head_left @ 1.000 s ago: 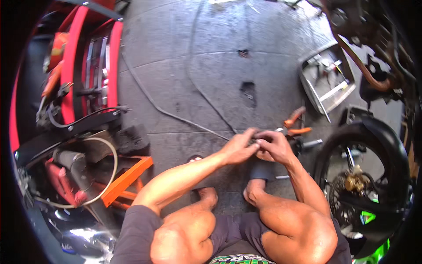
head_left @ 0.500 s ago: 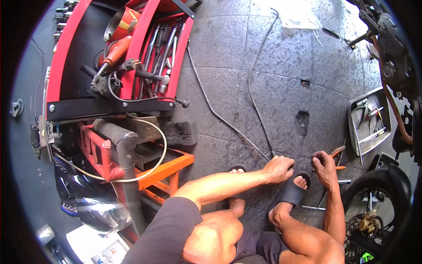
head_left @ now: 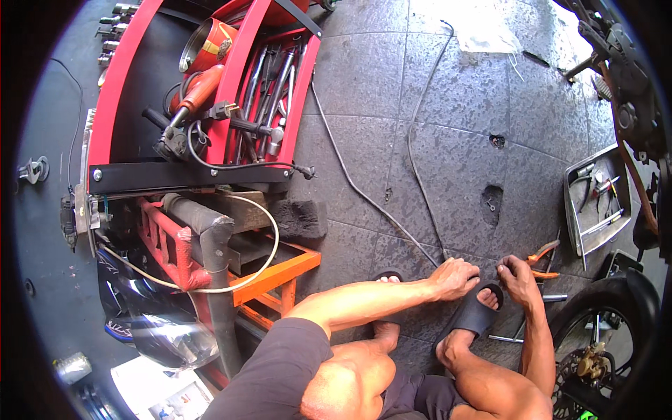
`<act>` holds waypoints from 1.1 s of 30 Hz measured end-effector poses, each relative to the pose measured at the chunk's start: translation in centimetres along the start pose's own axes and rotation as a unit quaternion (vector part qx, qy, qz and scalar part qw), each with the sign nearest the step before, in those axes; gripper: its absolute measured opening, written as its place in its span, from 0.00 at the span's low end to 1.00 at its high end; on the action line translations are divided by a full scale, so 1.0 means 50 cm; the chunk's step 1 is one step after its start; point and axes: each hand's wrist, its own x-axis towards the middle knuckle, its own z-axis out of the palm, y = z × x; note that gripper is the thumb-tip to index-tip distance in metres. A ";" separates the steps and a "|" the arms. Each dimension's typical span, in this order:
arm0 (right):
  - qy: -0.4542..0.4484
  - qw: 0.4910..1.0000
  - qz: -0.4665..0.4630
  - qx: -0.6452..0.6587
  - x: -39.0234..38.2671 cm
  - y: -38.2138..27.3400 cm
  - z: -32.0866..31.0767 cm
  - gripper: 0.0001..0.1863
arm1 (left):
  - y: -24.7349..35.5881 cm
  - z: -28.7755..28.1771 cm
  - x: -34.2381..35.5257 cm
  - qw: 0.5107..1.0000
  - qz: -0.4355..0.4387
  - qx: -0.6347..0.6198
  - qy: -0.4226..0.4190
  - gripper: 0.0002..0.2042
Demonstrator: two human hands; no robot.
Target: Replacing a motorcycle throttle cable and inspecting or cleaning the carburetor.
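Over the dark tiled floor, my left hand (head_left: 453, 279) is closed, with two lengths of a thin dark cable (head_left: 364, 190) running into it from the far side. One length comes from beside the red tool cart, the other from the far floor. My right hand (head_left: 519, 281) is a short way to its right, thumb and fingers pinched together; anything between them is too small to make out. Just beyond that hand lie pliers with orange handles (head_left: 544, 254). A T-shaped metal wrench (head_left: 505, 339) is on the floor beside my sandalled foot.
On the left stands a red tool cart (head_left: 241, 84) holding an angle grinder (head_left: 199, 89) and several hand tools, beside an orange metal stand (head_left: 280, 276). At right are a metal tray (head_left: 595, 231) of tools and a motorcycle wheel (head_left: 595, 336). White sheeting (head_left: 486, 31) lies far off.
The whole view has shifted slightly, so everything appears a little right and lower. Both hands keep nearly the same pose, and the left remains closed on the cable.
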 end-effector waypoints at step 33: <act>0.090 0.995 0.004 -0.052 0.077 0.010 -0.028 0.07 | -0.394 -0.954 -0.003 0.674 -0.454 0.307 0.496 0.18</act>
